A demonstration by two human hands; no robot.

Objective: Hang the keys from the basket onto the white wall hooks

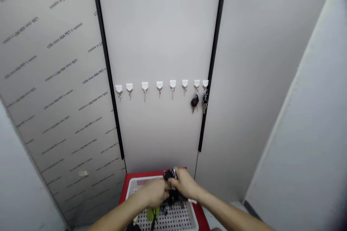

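Note:
My right hand (185,183) is closed on a bunch of black keys (169,175) with a shiny metal part, at the far side of a white basket (194,216). Close against it, my left hand (155,192) has its fingers curled at the same bunch; its fingertips are partly hidden. More black pieces (173,197) hang or lie below the hands, too blurred to separate. Inside the perforated basket are a yellow-green piece (153,213), a thin black item (154,220) and small dark bits (164,209).
The basket stands on a red surface (123,191). On the white panel ahead runs a row of white hooks (159,85). Car keys (194,101) and another key bunch (205,101) hang from the two rightmost hooks. Black vertical strips (107,57) edge the panel.

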